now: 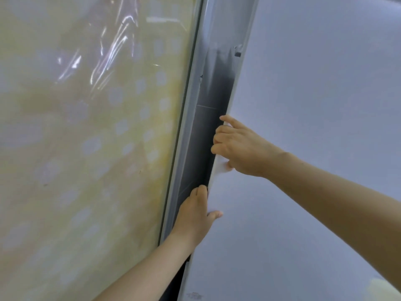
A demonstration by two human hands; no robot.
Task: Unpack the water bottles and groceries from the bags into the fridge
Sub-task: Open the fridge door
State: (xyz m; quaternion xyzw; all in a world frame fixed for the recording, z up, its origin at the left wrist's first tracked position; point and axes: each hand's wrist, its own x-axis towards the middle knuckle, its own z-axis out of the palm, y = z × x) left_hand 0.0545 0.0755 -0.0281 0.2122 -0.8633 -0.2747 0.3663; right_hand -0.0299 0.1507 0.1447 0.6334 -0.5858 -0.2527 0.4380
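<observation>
Left hand [195, 216] and right hand [240, 148], just above it, both curl round edge of plain white fridge door [303, 105]; grip probably for pulling it open.

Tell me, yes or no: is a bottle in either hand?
No. The left hand and the right hand both grip the edge of the white door and hold nothing else.

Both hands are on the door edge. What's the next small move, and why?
Probably pull the door edge toward you to swing it wider. The left hand and right hand both grip that edge, and only a narrow dark gap shows between it and the yellow panel, so the inside can't be reached yet.
</observation>
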